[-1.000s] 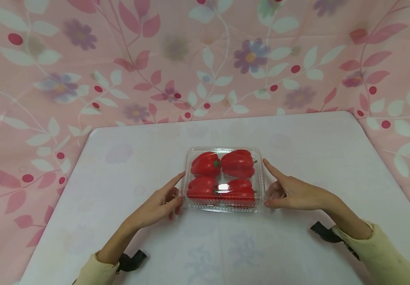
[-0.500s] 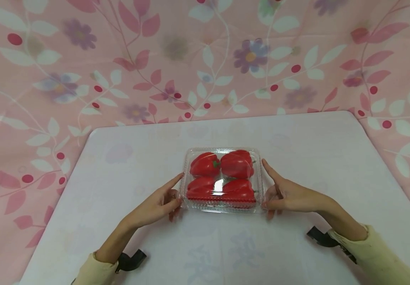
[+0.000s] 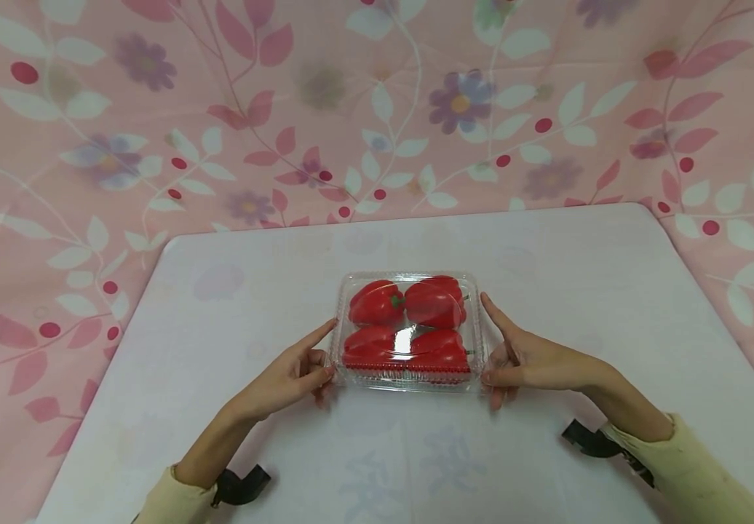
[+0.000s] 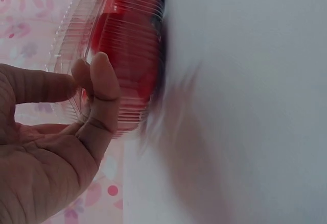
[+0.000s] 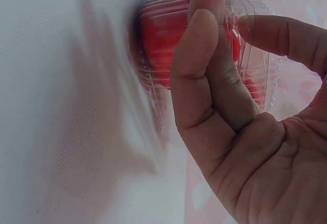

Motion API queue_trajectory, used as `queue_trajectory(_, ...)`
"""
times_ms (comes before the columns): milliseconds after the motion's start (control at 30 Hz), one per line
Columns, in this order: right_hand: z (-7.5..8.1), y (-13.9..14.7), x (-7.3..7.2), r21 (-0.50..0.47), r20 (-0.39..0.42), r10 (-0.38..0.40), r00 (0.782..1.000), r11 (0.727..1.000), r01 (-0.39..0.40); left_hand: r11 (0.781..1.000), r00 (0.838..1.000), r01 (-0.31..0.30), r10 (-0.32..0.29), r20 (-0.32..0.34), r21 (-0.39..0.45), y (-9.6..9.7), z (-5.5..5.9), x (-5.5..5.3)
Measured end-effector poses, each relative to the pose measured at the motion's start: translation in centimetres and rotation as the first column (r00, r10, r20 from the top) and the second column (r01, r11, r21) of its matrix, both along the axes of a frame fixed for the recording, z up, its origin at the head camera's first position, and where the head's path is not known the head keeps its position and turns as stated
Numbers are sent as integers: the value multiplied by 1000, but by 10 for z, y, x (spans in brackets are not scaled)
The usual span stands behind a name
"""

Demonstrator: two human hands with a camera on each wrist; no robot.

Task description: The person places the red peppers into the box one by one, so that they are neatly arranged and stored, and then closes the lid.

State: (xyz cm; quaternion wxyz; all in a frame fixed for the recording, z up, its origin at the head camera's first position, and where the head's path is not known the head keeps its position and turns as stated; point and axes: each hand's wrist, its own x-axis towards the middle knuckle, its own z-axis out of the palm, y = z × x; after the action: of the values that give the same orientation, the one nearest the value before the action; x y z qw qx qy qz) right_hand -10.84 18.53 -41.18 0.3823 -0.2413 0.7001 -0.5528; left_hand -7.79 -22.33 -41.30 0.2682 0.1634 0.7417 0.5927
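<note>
A clear plastic clamshell box stands in the middle of the table in the head view, its lid down. Several red bell peppers with green stems show through it in two rows. My left hand grips the box's left rim near the front corner, thumb on top and fingers below, index finger stretched along the side. Mirroring it, my right hand pinches the right rim. Both wrist views show the ribbed wall of the box close to the white tabletop, with curled fingers beneath the rim.
A white cloth with faint printed patterns covers the table. Behind and beside it hangs a pink floral curtain. Black wrist-worn devices stick out beside the light sleeves.
The right hand has shifted slightly left and brought its fingers further under the rim. The box has moved slightly, and the bright reflection on its lid has changed shape. The left hand has barely moved.
</note>
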Motion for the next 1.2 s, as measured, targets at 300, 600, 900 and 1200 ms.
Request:
queue_trajectory(300,-5,1,0,-43,19,-35,999,998,35,1000,1000,-28,28,-6,-1,2,1,2)
queue_trajectory(600,-6,-2,1,-75,59,-71,996,994,75,998,998,-58,59,15,-19,5,2,3)
queue_trajectory(900,-9,-2,5,-112,90,-107,990,987,117,997,996,-77,77,33,-18,8,4,4)
queue_trajectory(1200,-8,-4,12,-102,90,-162,983,980,171,995,994,-93,94,62,-21,8,5,3)
